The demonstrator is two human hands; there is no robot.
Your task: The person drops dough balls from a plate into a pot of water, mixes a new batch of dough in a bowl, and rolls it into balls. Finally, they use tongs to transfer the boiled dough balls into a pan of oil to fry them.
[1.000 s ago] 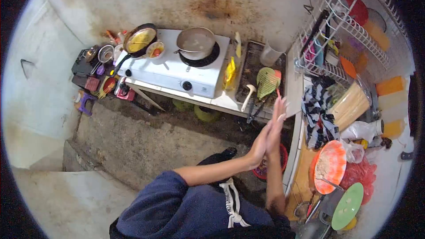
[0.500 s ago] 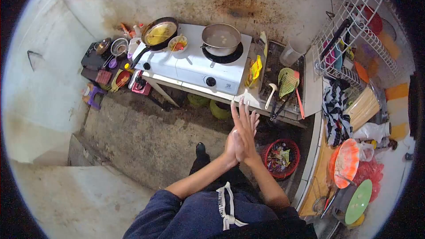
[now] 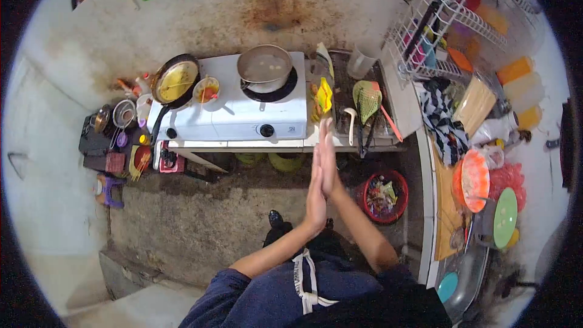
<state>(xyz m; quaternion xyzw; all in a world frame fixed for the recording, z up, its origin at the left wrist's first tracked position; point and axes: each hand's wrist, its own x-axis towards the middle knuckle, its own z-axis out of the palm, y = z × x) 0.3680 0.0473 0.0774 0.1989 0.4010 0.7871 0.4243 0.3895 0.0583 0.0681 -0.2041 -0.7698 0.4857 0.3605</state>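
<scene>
My left hand (image 3: 316, 197) and my right hand (image 3: 328, 161) are pressed palm to palm in front of my body, fingers straight and pointing away from me. Both are closed against each other, and whatever lies between the palms is hidden. Beyond the fingertips is a yellow packet (image 3: 325, 95) on the counter. A pot (image 3: 265, 76) with liquid and a few pale lumps stands on the right burner of the white stove (image 3: 234, 123). Off to the right are an orange-and-white bowl (image 3: 474, 181) and a green plate (image 3: 505, 217) with small pale pieces on it.
On the stove's left sit a frying pan (image 3: 176, 82) and a small bowl (image 3: 207, 90). Right of the stove lie a white ladle (image 3: 351, 126) and a green strainer (image 3: 367, 102). A red waste basket (image 3: 385, 197) stands on the floor below. A wire rack (image 3: 437, 21) hangs at upper right.
My view has shifted, so the stove appears further left. My fingers, fanned out before, now line up, and my right hand has slid forward against the left.
</scene>
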